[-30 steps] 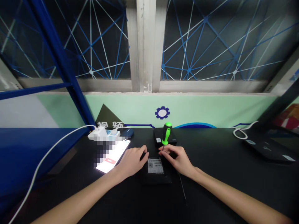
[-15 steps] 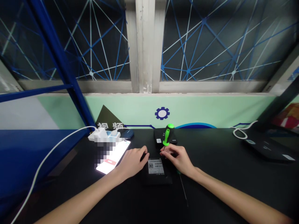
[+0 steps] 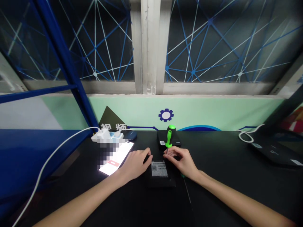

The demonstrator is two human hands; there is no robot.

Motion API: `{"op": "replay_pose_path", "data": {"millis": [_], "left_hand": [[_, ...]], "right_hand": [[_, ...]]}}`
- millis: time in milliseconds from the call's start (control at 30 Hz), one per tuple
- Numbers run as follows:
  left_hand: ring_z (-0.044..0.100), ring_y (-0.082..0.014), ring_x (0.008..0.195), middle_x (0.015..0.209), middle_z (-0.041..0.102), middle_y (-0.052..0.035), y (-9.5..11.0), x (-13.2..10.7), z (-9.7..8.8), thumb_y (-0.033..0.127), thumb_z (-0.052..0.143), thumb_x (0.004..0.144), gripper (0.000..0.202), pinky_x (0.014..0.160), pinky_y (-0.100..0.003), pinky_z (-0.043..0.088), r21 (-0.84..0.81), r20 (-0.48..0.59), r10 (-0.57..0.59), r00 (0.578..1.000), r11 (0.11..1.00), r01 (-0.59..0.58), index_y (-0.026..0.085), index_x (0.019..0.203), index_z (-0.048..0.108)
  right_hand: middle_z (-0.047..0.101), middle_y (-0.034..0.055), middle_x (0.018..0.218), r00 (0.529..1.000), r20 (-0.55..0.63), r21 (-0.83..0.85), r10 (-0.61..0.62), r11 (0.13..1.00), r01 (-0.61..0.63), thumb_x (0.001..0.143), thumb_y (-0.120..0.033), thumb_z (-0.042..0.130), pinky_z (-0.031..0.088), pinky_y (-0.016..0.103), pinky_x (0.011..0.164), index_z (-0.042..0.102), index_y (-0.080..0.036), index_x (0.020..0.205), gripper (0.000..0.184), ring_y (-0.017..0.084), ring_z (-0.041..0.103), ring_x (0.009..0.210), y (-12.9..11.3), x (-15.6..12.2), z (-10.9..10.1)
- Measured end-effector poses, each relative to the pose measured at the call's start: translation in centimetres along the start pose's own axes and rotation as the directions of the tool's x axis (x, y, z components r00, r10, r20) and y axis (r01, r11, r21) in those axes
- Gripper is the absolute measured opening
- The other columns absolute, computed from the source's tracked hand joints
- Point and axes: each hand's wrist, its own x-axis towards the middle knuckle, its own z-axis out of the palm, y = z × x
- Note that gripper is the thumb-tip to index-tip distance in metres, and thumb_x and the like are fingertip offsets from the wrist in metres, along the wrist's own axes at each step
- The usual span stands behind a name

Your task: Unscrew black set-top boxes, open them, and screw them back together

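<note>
A flat black device (image 3: pixel 163 182) with a white printed label (image 3: pixel 159 169) lies in front of me. My left hand (image 3: pixel 136 162) is at its far left corner, fingers curled and thumb against its edge. At the far right corner, my right hand (image 3: pixel 181 159) pinches the thin shaft of a black and bright-green screwdriver (image 3: pixel 169 138). The screwdriver stands nearly upright with its handle on top; its tip is hidden by my fingers. Below my right wrist lies a second, thin screwdriver (image 3: pixel 187 189), its green handle partly covered by the hand.
Behind the screwdriver sits a black box (image 3: pixel 162 137). A lit phone (image 3: pixel 118 159) lies left of my left hand, near a white power strip (image 3: pixel 113 136) with plugs and a cable (image 3: pixel 48 165). At the right is another black device (image 3: pixel 272 151) with a white cord (image 3: pixel 246 137).
The whole view has shifted slightly. The screwdriver's handle leans a little less to the right; both hands keep their holds.
</note>
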Motion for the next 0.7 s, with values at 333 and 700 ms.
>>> {"op": "replay_pose_path", "data": {"millis": [333,700], "left_hand": [[0.060,-0.0186,0.061,0.071,0.063,0.0012,-0.15,-0.07,0.11,0.036,0.037,0.102,0.022,0.053,-0.027,0.027,-0.012,0.000,0.008,1.000,1.000,-0.008,0.023,0.090,0.050],[0.062,-0.0193,0.064,0.073,0.064,0.0004,-0.18,0.02,0.03,0.036,0.038,0.102,0.022,0.055,-0.027,0.030,-0.019,0.007,0.004,1.000,1.000,-0.003,0.023,0.091,0.052]], "right_hand": [[0.076,0.0071,0.092,0.998,0.058,0.003,-0.039,0.999,0.039,0.093,-0.027,0.063,0.060,0.032,0.079,0.068,-0.018,0.107,0.017,0.020,0.074,0.082,-0.59,-0.05,-0.27],[0.076,0.0055,0.090,0.998,0.052,-0.010,-0.042,0.999,0.042,0.093,-0.027,0.063,0.059,0.030,0.076,0.068,-0.020,0.106,0.015,0.019,0.074,0.081,-0.43,-0.07,-0.22]]}}
